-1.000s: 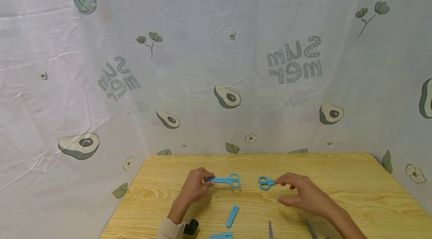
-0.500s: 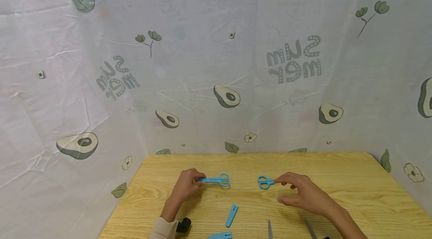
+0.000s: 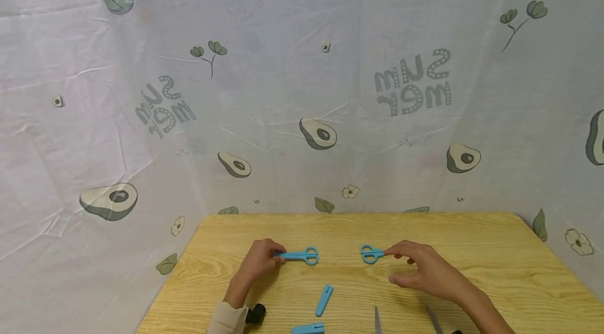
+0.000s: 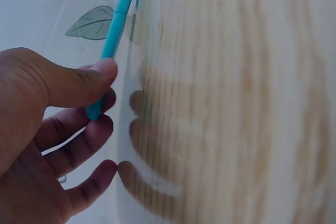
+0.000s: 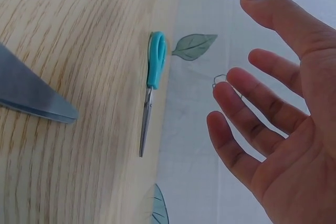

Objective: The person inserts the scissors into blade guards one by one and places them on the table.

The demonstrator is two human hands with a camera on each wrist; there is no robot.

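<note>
My left hand [image 3: 261, 259] pinches a pair of scissors [image 3: 302, 256] by its blade end, which a blue cover hides; the blue finger loops point right. The left wrist view has the thumb on one side of the blue cover [image 4: 119, 19] and fingertips on the other, low over the wood. My right hand [image 3: 420, 268] is held with its fingers apart and thumb loose, gripping nothing. Beneath its index finger lies a second pair of scissors [image 5: 153, 72], blue-handled with bare metal blades, flat on the table; in the head view the hand overlaps those blades.
Two loose blue blade covers [image 3: 324, 300] [image 3: 308, 329] lie nearer the front of the wooden table [image 3: 212, 292]. Two bare metal blades [image 3: 377, 319] [image 3: 434, 318] reach in from the bottom edge. A printed curtain [image 3: 283, 87] hangs behind the table.
My left hand has moved left with the covered scissors, away from the second pair, and then come slightly lower. The right hand has stayed in about the same spot.
</note>
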